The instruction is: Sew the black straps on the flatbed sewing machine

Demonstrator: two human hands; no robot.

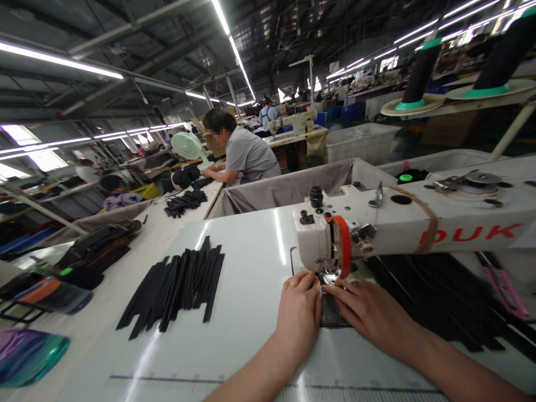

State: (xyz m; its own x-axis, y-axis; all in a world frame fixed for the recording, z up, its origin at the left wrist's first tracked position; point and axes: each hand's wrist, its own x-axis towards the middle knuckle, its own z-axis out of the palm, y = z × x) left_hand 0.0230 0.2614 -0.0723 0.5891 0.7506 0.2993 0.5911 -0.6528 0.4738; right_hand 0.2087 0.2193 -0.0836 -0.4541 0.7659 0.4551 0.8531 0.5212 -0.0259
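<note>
A white sewing machine point(364, 223) with an orange guard stands at the right of the table. Close to its presser foot point(330, 277) are both of my hands. My left hand point(299, 304) sits left of the foot, fingers bent and pressed together at the tips. From the right, my right hand point(372, 307) reaches under the machine head, its fingers closed and pointing at the foot. Whatever the fingertips pinch is too small and covered to make out. Between the hands shows a dark plate or piece point(333, 312). A pile of black strips point(180, 285) lies to the left.
More long black strips point(435, 296) lie under the machine arm, beside pink-handled scissors point(505, 285). Thread cones point(421, 72) stand at upper right. Beyond the table is a cloth-lined bin point(288, 187). A person in grey point(251, 151) works ahead, near a green fan point(187, 146).
</note>
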